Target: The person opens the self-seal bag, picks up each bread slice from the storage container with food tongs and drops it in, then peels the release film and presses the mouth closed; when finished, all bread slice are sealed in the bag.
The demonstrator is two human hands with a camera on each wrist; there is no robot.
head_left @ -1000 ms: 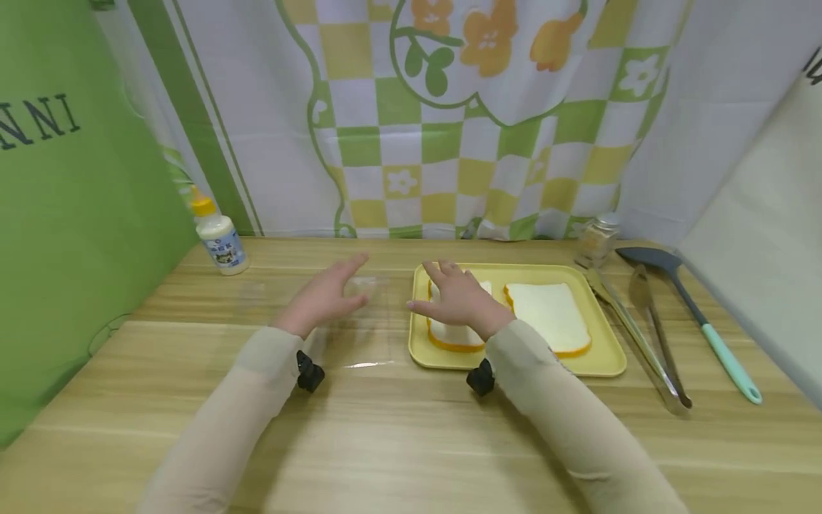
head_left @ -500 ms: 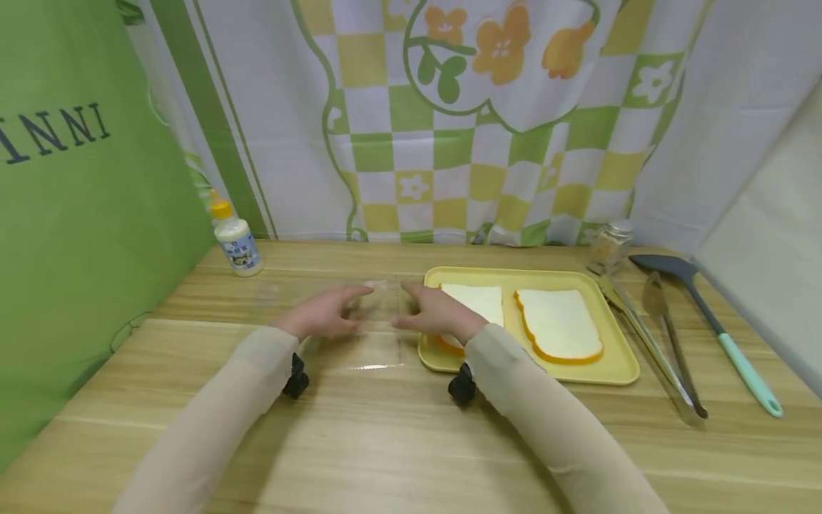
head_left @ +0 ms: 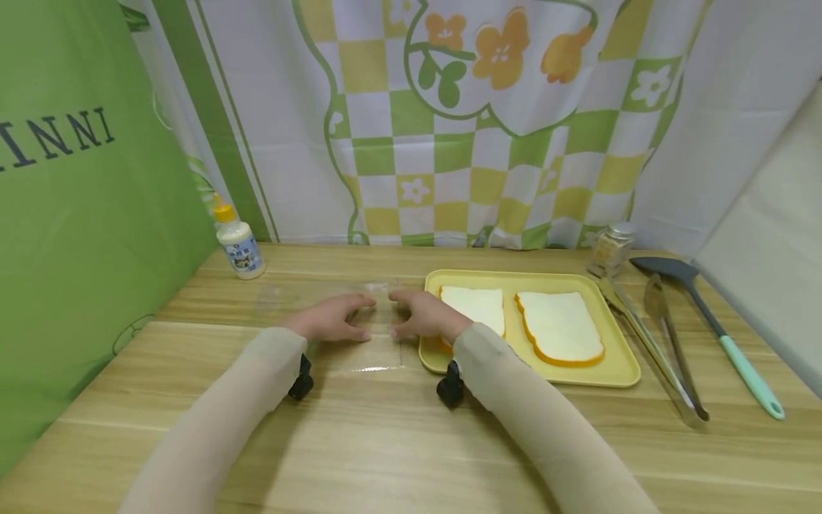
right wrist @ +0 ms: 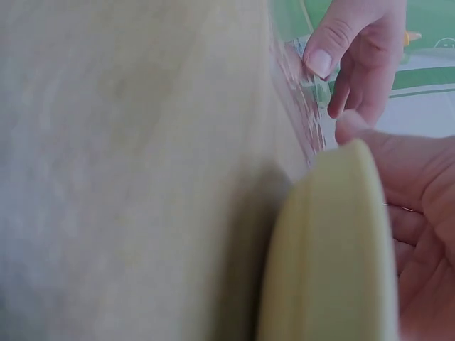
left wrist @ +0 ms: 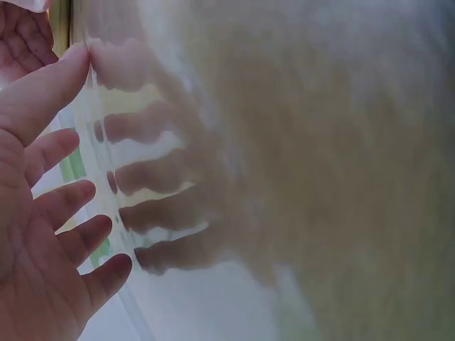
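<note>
A clear plastic sheet-like item [head_left: 375, 355] lies on the table, left of a yellow tray [head_left: 511, 283]. My left hand [head_left: 330, 318] reaches over it with fingers spread; in the left wrist view, its fingertips [left wrist: 114, 273] are right at the shiny surface, which mirrors them. My right hand [head_left: 427, 314] hovers by the plastic's right edge, across the tray's left rim, thumb and fingers apart. Nothing shows between the fingers of either hand. Two slices of bread, a left one [head_left: 475, 305] and a right one [head_left: 560, 325], lie on the tray; the right forearm partly hides the left slice.
A white bottle [head_left: 242, 250] with a yellow cap stands at the back left. Right of the tray are a glass jar [head_left: 611, 250], metal tongs [head_left: 648, 350] and a spatula [head_left: 732, 350] with a mint handle. A patterned curtain [head_left: 449, 157] hangs behind the table.
My right hand has moved left, off the left bread slice and toward the plastic. My left hand has lowered slightly over the plastic. The camera view has shifted a little.
</note>
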